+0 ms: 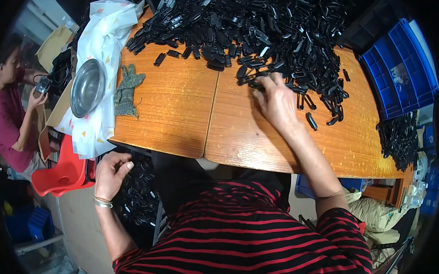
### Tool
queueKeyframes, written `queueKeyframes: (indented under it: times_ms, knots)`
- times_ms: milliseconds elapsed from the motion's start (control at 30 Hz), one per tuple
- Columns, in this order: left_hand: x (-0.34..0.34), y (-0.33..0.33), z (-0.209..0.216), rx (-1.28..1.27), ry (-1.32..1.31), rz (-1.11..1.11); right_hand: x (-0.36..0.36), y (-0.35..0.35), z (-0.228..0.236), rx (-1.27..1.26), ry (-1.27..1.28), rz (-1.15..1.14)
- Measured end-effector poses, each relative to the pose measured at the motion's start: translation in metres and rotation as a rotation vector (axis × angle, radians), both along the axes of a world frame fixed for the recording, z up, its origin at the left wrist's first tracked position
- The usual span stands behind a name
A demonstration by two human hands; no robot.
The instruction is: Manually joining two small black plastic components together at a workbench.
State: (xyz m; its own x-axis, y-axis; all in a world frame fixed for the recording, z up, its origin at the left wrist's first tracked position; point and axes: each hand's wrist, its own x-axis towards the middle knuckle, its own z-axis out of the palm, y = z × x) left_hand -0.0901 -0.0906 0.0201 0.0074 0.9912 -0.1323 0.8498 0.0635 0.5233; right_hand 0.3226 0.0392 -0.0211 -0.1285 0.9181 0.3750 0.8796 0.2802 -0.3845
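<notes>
Fingers of the right hand (275,101) are seen spread and pressed down into the near edge of the large heap of black plastic parts (259,27), with one or two pieces apparently caught under the fingertips, though a firm pinch cannot be made out from this view. The left hand (111,172) is held loosely curled, below the table edge and over a container of the same black parts (136,194) beside the lap; whether a piece is held inside it cannot be told, since the palm is turned away. The heap is spread across the far half of the wooden table (179,114), and a few stray pieces (311,121) are scattered just beside the right wrist. As a judgement, the sorting is far from finished: the pile on the table is very large, while a fair number of pieces are already gathered in the low container. A knitted grey glove (126,94) lies on the table near the left side, next to a steel bowl (86,87) resting on a patterned white sheet (98,54). Blue plastic crates (397,68) are stacked off the right end of the table, with more black parts (400,139) below them. At the far left a second person in a dark red shirt (5,122) is seated, handling a small object.
</notes>
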Motion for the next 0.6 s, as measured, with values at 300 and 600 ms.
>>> queueKeyframes:
  times_ms: [300,600]
  knots:
    - [0.063,0.143,-0.038,0.426,-0.16,-0.032,0.005,0.03,-0.011,0.068,-0.141,0.127]
    - [0.091,0.256,-0.067,0.493,0.215,0.037,0.01,0.013,-0.011,-0.028,0.164,0.085]
